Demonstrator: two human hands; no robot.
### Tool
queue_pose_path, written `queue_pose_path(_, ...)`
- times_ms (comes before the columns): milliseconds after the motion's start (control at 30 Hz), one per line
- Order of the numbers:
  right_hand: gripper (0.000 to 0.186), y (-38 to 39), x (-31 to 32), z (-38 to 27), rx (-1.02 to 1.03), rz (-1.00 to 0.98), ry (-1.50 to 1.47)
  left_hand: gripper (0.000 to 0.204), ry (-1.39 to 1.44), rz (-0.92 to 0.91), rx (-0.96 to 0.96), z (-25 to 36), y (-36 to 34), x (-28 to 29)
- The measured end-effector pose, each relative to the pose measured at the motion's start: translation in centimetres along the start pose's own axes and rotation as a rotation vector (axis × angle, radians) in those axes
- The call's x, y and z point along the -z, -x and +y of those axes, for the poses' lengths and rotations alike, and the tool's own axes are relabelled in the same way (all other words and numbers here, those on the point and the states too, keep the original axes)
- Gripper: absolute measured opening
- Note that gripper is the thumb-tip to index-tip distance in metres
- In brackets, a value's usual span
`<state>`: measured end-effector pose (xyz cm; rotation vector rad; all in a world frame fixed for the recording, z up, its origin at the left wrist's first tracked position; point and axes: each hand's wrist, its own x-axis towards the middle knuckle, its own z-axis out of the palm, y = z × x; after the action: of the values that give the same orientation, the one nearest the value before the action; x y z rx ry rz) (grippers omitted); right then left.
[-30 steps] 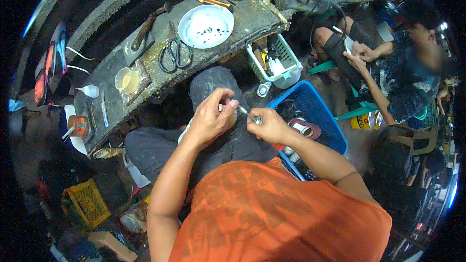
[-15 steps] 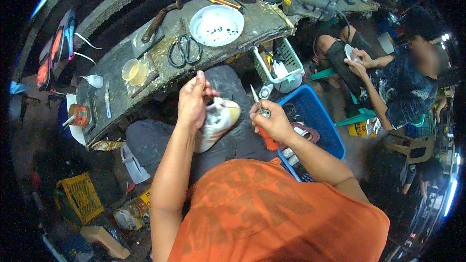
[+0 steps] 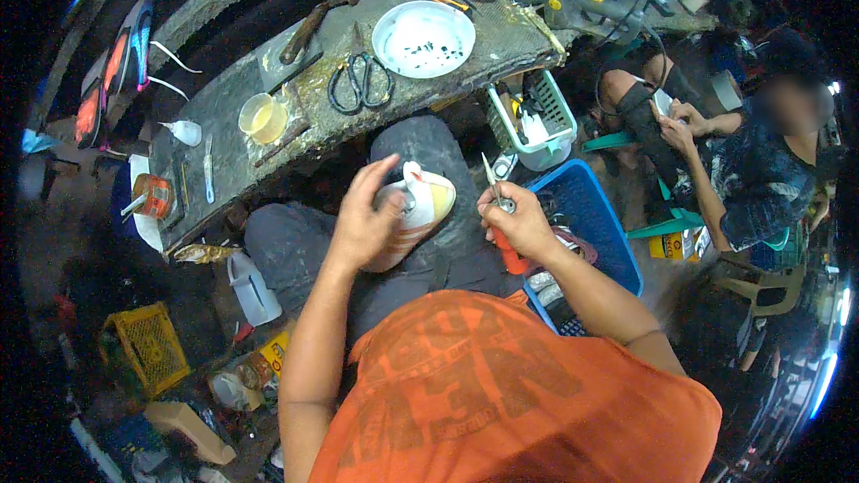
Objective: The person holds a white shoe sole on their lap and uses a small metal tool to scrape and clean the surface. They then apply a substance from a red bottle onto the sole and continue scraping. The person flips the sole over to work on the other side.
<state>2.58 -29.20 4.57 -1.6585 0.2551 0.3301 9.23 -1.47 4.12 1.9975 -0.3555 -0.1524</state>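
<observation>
Shoe [image 3: 420,210], white with orange-yellow sole, rests on lap just below workbench [image 3: 501,31]. Left hand [image 3: 362,219] on shoe, fingers spread loose. Right hand [image 3: 519,224], right of shoe, fingers clenched around red-handled awl [image 3: 501,219]. Scissors [image 3: 358,82], white bowl [image 3: 423,38] on workbench; blue crate [image 3: 595,224] beside right hand.

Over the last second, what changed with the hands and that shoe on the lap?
The hands came apart. The left hand drew back onto the shoe, fingers spread; the right hand moved right, keeping the red-handled tool. The shoe is now uncovered. The scissors and white bowl stayed put.
</observation>
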Motion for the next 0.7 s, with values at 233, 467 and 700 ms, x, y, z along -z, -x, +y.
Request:
queue_pose_path(233,0.016,0.0,-0.6,-0.7,-0.008,-0.068,0.01,0.058,-0.141,0.03,0.101,3.4,-2.9,1.3)
queue_pose_path(467,0.02,-0.7,-1.0,-0.4,-0.076,-0.153,0.357,0.052,0.174,-0.192,0.507,0.2,-2.4,-1.0)
queue_pose_path(700,0.028,-1.5,0.2,-0.6,-0.016,-0.192,0.552,0.05,0.014,-0.098,0.403,0.7,-2.1,-1.1)
